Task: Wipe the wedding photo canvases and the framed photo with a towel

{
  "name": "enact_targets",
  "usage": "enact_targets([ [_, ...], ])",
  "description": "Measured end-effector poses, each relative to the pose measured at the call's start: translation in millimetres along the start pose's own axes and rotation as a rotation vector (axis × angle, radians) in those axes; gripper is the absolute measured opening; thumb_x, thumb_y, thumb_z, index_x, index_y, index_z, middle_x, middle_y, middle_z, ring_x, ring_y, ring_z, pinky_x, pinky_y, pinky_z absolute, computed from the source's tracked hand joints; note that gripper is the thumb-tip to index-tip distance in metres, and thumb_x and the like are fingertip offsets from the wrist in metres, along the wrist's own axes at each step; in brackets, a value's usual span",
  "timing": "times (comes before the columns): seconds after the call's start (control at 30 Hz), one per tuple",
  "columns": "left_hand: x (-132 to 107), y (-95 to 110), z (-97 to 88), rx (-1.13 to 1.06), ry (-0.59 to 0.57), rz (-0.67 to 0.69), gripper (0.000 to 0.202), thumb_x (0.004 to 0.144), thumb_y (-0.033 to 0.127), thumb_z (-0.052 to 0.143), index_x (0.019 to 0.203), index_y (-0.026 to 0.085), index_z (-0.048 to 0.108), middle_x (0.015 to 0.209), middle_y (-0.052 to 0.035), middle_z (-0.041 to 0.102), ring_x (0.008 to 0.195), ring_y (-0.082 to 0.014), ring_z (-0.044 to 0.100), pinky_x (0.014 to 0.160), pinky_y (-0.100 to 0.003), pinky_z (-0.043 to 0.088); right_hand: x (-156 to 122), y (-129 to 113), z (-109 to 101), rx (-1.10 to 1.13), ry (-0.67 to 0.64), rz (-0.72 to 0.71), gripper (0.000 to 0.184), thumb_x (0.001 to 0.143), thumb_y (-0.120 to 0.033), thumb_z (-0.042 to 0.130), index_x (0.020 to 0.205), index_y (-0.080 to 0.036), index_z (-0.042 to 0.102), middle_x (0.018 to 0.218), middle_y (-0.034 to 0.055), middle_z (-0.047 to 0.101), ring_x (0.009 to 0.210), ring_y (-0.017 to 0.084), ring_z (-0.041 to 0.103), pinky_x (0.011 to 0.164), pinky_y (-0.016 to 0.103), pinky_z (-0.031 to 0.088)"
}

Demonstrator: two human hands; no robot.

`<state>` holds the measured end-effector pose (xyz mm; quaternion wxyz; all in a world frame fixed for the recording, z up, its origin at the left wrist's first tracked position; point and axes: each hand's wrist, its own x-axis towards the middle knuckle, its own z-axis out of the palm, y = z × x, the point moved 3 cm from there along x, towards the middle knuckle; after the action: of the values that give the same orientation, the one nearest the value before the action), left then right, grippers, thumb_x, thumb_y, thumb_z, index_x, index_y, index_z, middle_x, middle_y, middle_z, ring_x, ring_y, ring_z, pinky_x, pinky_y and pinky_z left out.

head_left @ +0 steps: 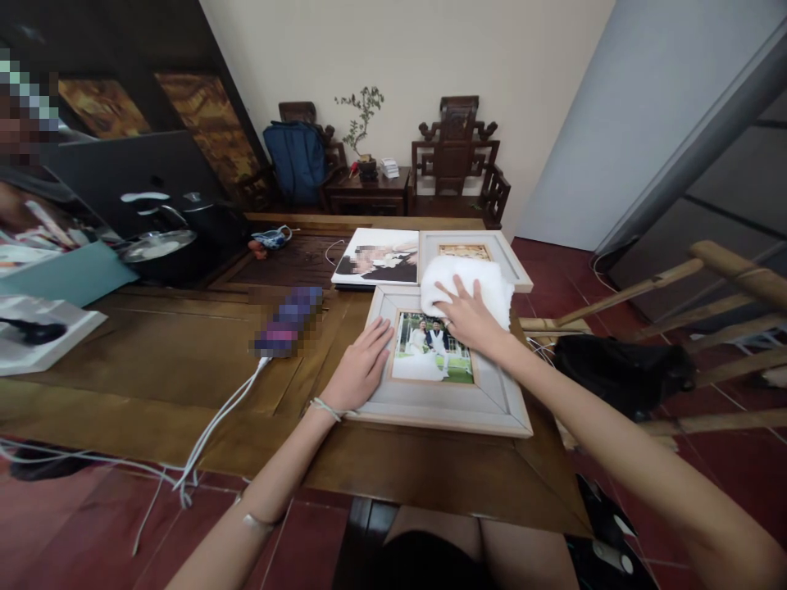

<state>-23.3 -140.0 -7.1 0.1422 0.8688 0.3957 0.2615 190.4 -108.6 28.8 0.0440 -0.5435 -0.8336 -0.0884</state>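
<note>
A picture frame [455, 406] with a pale mat and light wood edge lies flat near the table's front right. Inside it is a photo [430, 352] of two people seated outdoors. My left hand [360, 369] rests on the frame's left border, fingers stretched out and holding nothing. With my right hand [470, 315] I hold a folded white towel [501, 291] down over the frame's upper edge, the fingertips pressed into the cloth. Part of the towel overlaps a second frame [520, 270] behind. Left of that lies a photo panel [378, 258].
On the wooden table [184, 385] are a phone [288, 319] with white cables [221, 414], a pot with a glass lid [161, 244] and a white tray [74, 328]. A person sits at the far left. A bamboo chair [731, 270] stands at right.
</note>
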Motion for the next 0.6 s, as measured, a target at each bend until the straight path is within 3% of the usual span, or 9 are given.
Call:
enact_targets([
  [0.13, 0.1, -0.6, 1.0, 0.012, 0.010, 0.002, 0.042, 0.093, 0.026, 0.032, 0.133, 0.015, 0.042, 0.142, -0.0101, 0.039, 0.136, -0.0203, 0.025, 0.110, -0.044, 0.027, -30.9, -34.5, -9.7, 0.052, -0.131, -0.071, 0.044, 0.079, -0.009, 0.043, 0.121, -0.017, 0.056, 0.144, 0.0121, 0.033, 0.133, 0.040, 0.017, 0.100, 0.066, 0.017],
  [0.27, 0.2, -1.7, 2.0, 0.011, 0.013, -0.019, 0.042, 0.094, 0.026, 0.031, 0.132, 0.015, 0.043, 0.141, -0.0093, 0.040, 0.135, -0.0198, 0.026, 0.109, -0.043, 0.030, -83.2, -75.3, -42.3, 0.181, -0.298, -0.169, 0.040, 0.077, -0.009, 0.045, 0.113, -0.018, 0.059, 0.138, 0.0131, 0.042, 0.129, 0.037, 0.029, 0.098, 0.062, 0.026],
  [0.37, 0.3, -1.6, 1.9, 0.010, 0.015, -0.033, 0.041, 0.094, 0.027, 0.030, 0.131, 0.015, 0.044, 0.140, -0.0090, 0.041, 0.135, -0.0193, 0.027, 0.109, -0.043, 0.030, -112.6, -98.3, -64.3, 0.265, -0.372, -0.242, 0.040, 0.075, -0.010, 0.046, 0.111, -0.019, 0.059, 0.139, 0.0135, 0.040, 0.127, 0.038, 0.032, 0.094, 0.061, 0.032],
  [0.47, 0.4, -1.1, 1.5, 0.006, 0.017, -0.043, 0.042, 0.094, 0.028, 0.029, 0.131, 0.015, 0.044, 0.140, -0.0087, 0.042, 0.135, -0.0190, 0.027, 0.109, -0.042, 0.030, -120.0, -110.8, -66.2, 0.277, -0.391, -0.241, 0.043, 0.073, -0.011, 0.050, 0.114, -0.019, 0.059, 0.141, 0.0153, 0.037, 0.127, 0.043, 0.030, 0.092, 0.066, 0.032],
  [0.6, 0.5, -0.5, 0.9, -0.007, 0.017, -0.042, 0.042, 0.094, 0.030, 0.029, 0.131, 0.016, 0.044, 0.140, -0.0086, 0.042, 0.135, -0.0201, 0.027, 0.108, -0.044, 0.031, -95.9, -102.0, -41.2, 0.233, -0.311, -0.174, 0.044, 0.075, -0.008, 0.045, 0.116, -0.021, 0.058, 0.142, 0.0121, 0.037, 0.130, 0.040, 0.025, 0.096, 0.065, 0.028],
])
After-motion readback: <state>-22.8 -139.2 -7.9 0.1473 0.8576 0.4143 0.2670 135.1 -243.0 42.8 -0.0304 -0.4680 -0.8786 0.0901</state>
